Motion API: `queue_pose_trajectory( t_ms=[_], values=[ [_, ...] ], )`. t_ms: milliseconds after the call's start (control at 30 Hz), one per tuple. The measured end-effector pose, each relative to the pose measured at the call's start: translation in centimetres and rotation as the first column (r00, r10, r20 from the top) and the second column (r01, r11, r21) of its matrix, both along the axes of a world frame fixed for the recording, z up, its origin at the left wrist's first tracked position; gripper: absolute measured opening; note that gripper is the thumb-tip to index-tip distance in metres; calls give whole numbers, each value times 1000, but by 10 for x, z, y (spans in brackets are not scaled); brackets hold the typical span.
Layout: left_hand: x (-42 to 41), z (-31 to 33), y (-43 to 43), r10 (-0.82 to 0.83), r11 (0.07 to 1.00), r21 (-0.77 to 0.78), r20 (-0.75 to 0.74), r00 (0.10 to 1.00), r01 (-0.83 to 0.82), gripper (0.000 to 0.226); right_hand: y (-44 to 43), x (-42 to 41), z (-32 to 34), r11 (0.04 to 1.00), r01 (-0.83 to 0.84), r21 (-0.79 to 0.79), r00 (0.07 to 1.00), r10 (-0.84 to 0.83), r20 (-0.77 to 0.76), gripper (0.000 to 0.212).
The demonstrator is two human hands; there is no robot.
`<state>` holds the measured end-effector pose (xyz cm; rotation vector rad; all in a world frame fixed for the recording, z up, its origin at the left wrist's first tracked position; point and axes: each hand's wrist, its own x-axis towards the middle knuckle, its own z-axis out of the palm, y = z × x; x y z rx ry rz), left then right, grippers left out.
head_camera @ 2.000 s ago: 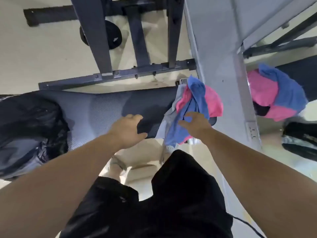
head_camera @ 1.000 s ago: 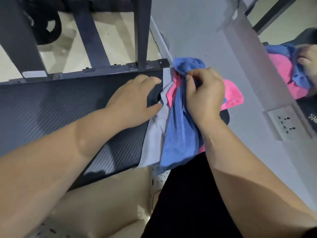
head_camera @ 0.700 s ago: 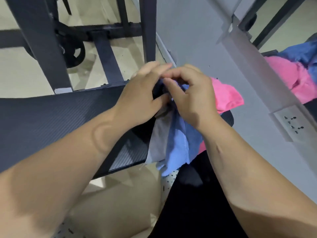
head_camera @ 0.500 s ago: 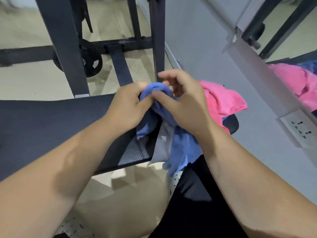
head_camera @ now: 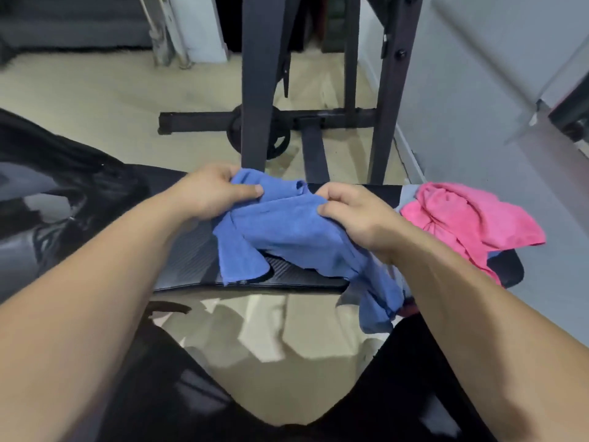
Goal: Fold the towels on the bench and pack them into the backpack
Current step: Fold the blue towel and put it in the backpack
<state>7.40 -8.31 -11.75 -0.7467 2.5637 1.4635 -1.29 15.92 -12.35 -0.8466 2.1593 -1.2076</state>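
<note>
- Floor (head_camera: 95, 100): pale; it extends behind the surface and also shows between the person's legs in front of it.
- Wall (head_camera: 478, 74): grey, on the right side, running down past the right end of the surface.
- Rack (head_camera: 255, 74): black steel uprights and a floor crossbar, standing directly behind the surface.
- Surface (head_camera: 188, 250): black, with a woven pattern; it runs from left to right across the view.
- Backpack (head_camera: 63, 186): black and glossy, lying on the left end of the surface, well apart from the towels. Whether it is open cannot be told.
- Blue towel (head_camera: 287, 231): unfolded and rumpled, held over the middle of the surface. Its left flap lies on the surface; its right part hangs over the near edge.
- Pink towel (head_camera: 462, 218): bunched on the right end of the surface, just beside the right hand, with one side drooping over the end.
- Left hand (head_camera: 210, 193): the thumb lies on top and the fingers (head_camera: 223, 172) curl behind, pinching the upper left edge of the blue towel.
- Right hand (head_camera: 353, 212): the fingers (head_camera: 334, 194) are curled against the thumb, pinching the upper right part of the blue towel.
- Plate (head_camera: 277, 141): a black weight disc at the base of the rack.
- Grey towel (head_camera: 406, 194): a sliver shows beside the pink towel.
</note>
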Motion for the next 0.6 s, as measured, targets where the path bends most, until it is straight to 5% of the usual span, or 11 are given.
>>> queue_pose_trajectory(
  t_ms=[33,100,200,333,600],
  values=[
    [9,-1,-5,-40,999,-14,66,997,41,26,-5,5,5,999,-48,23,999,48,13,16],
    [24,-6,-11,-94,995,-31,111,989,98,60,-14,13,12,993,-107,42,993,105,54,21],
    [35,-6,-3,-191,981,-12,-14,981,191,90,-27,25,16,988,-135,74,988,129,80,17],
    [35,2,17,-337,924,113,-206,919,364,66,-43,36,18,981,-185,63,983,183,30,15],
    [39,5,3,-294,953,7,-198,935,301,7,-48,29,11,982,-186,-16,981,185,-66,6]
  ],
)
